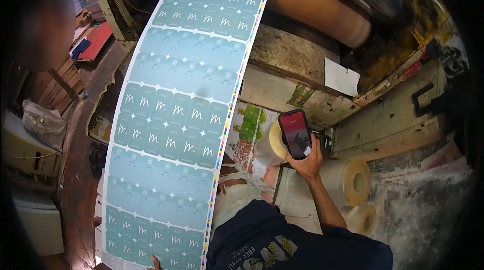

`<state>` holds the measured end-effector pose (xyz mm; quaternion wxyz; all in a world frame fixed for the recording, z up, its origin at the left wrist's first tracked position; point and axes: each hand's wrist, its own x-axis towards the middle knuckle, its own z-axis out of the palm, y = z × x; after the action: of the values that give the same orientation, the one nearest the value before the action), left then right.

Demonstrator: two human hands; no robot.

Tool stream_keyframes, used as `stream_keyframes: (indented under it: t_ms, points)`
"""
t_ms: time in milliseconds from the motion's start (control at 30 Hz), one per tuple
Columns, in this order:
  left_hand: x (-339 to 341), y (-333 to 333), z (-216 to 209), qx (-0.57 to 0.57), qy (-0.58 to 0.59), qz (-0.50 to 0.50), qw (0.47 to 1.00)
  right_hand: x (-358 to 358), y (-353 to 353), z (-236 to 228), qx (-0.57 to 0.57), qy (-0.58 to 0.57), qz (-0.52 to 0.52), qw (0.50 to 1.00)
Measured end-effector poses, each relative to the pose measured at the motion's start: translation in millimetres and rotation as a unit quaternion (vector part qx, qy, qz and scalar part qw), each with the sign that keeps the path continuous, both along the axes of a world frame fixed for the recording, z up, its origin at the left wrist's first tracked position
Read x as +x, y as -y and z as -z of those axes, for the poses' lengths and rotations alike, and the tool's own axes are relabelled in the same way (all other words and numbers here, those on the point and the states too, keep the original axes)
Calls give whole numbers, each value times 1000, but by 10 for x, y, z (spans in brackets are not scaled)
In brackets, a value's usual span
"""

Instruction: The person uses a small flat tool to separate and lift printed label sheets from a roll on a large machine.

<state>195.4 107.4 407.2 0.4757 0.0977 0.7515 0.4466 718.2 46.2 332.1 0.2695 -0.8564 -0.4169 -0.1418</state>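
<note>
Beside the printed sheet (176,123), the right grip (308,162) clasps a phone (294,133); left grip (155,262) unclear.

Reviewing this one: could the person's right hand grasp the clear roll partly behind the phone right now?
Probably not as it stands: the right hand is occupied gripping the phone. The clear roll looks close by, so a freed hand could likely get at it.

You're in a dark navy T-shirt (322,250), slanting print (275,252) in white, grey and yellow across it, short right sleeve (360,245) baring your forearm (325,202) and right hand (309,162), and those pale trousers (237,194), frayed and ragged!
</note>
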Motion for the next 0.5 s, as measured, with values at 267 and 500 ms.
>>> stream_keyframes:
  t_ms: [267,500]
  points:
    - [-402,177,299,-2,-45,3,999,136,-263,-38,36,-47,9,998]
    - [-499,194,377,-21,-80,-8,997,466,-524,65,-40,-281,113,952]
